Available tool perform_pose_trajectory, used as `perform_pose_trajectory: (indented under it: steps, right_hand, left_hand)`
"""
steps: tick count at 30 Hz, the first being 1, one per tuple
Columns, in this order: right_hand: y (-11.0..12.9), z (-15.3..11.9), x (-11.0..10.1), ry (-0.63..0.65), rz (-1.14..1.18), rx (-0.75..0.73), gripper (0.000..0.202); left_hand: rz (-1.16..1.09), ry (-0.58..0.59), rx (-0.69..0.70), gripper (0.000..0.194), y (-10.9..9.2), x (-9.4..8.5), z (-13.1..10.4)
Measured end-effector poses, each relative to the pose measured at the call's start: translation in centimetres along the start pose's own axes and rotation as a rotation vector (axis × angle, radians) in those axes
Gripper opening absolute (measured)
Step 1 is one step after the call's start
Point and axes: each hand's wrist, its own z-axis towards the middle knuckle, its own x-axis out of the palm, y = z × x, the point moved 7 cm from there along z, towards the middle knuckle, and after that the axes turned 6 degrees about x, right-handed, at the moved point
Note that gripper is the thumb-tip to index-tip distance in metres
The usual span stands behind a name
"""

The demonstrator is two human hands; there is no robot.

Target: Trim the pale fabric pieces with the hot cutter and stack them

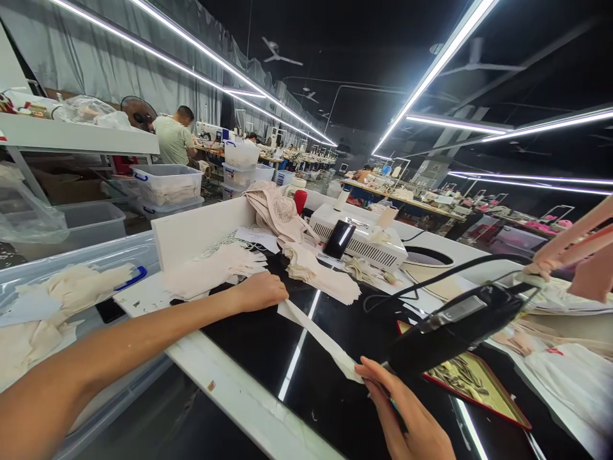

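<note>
The strip [323, 338] is plain off-white. Under it the surface [253, 342] is glossy black, streaked with white reflections and edged in white. The stack [320, 275] is pale pinkish cream, and so is the cloth [205, 271]; the lace [280, 206] is dusty pink with a netted pattern. The spool [299, 201] is bright red, the phone [340, 239] black, the machine [357, 235] white with rows of dark slots. The tool [453, 329] is black with a grey panel. The tray [500, 391] is yellow, rimmed in red, its pieces [454, 377] olive and cream. Peach straps [584, 239] hang at right. The bin handle [131, 279] is blue, the curtain [143, 70] grey, the co-worker's shirt [173, 142] pale green.
</note>
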Motion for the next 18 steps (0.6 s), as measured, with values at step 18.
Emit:
perform_pose_trajectory:
  steps: [18]
  right_hand:
    - [7.5, 1.2, 0.5, -0.212, -0.296, -0.632, 0.042]
  left_hand:
    - [0.128, -0.008, -0.01, 0.018, -0.4, -9.3, -4.2]
